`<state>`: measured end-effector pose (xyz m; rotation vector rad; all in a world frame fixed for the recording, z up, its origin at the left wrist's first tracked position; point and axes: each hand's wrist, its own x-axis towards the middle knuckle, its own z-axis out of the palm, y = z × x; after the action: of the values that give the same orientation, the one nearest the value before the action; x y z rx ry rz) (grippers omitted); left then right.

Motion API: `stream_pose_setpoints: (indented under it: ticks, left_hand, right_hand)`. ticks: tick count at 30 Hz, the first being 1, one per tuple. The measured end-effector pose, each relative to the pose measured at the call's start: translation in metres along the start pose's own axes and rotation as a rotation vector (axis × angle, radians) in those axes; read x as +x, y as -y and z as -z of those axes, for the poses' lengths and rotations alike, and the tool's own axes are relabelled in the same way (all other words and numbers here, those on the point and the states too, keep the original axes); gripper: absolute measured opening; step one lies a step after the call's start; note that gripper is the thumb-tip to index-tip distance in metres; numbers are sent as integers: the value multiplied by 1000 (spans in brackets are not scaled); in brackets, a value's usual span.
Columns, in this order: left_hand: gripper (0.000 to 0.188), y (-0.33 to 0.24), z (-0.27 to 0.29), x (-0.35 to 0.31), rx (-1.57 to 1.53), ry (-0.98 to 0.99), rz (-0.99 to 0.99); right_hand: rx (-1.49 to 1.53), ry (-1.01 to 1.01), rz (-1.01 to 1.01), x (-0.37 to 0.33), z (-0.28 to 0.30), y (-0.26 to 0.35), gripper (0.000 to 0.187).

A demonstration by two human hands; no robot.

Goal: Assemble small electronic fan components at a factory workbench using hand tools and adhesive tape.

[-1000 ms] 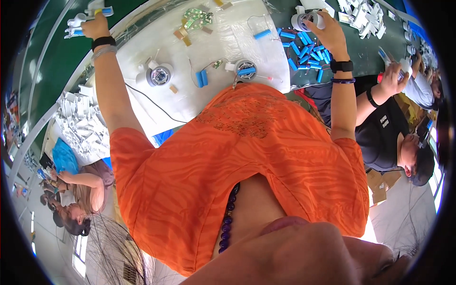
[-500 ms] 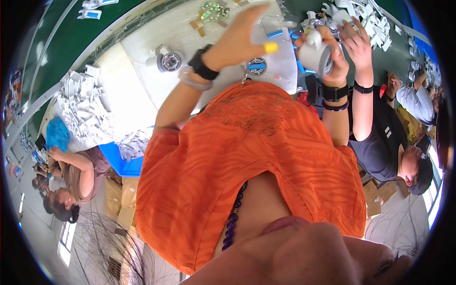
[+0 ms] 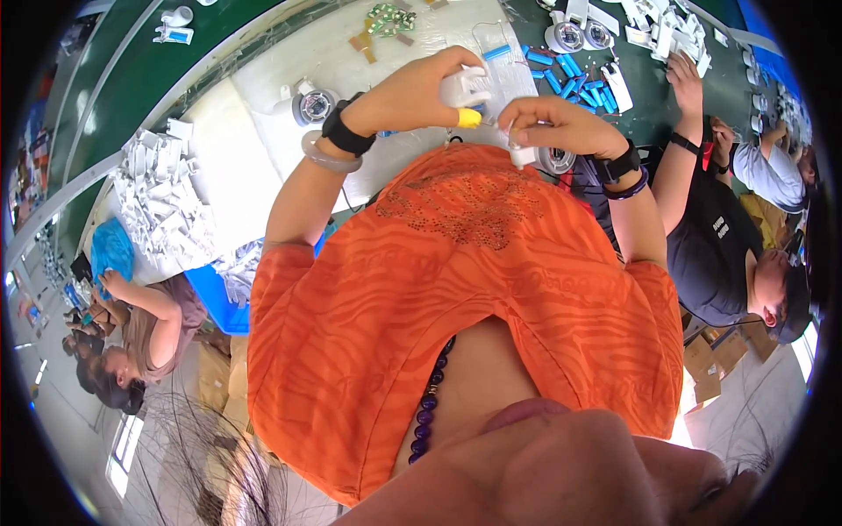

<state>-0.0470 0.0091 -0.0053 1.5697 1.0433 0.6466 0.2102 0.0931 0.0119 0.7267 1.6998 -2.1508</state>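
Note:
In my left hand (image 3: 412, 95), thumb and fingers are closed on a white plastic piece (image 3: 467, 88); yellow tape wraps that thumb tip. My right hand (image 3: 570, 127) is just to its right, curled over a white round housing (image 3: 524, 157) close to my orange shirt. Part of the housing's round face shows beneath the palm, and the rest is hidden by the hand. The right fingertips are bent inward, near the white piece but apart from the left fingers. Another white round housing (image 3: 313, 105) rests on the pale mat left of my left wrist.
Several blue cylindrical cells (image 3: 570, 77) lie on the green table (image 3: 537, 26) at right, near more round housings (image 3: 568, 37). White parts are heaped at left (image 3: 162, 197) and far right (image 3: 667, 31). Green circuit boards (image 3: 390, 21) lie ahead. A co-worker's hand (image 3: 684, 83) reaches in at right.
My left hand, empty and spread before, now holds the white plastic piece. My right hand has moved left and nearer my body with the housing. The co-worker's hand has shifted right.

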Motion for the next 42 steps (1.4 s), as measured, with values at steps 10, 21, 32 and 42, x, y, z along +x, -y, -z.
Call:
stream_pose_setpoints:
  ticks: [10, 21, 32, 42]
  left_hand:
    - [42, 1, -6, -8, -95, -231, -115]
    - [32, -5, -37, 4, -704, -375, 95]
    - [37, -8, -47, 3, -672, -426, 10]
    - [41, -18, -49, -4, -559, -436, -1]
  right_hand:
    - [71, -100, 148, 15, -20, -2, 24]
    - [-276, -968, 420, 29, -45, 3, 16]
    - [-761, -1106, 827, 33, -44, 4, 23]
    - [-805, -1146, 836, 31, -52, 8, 21]
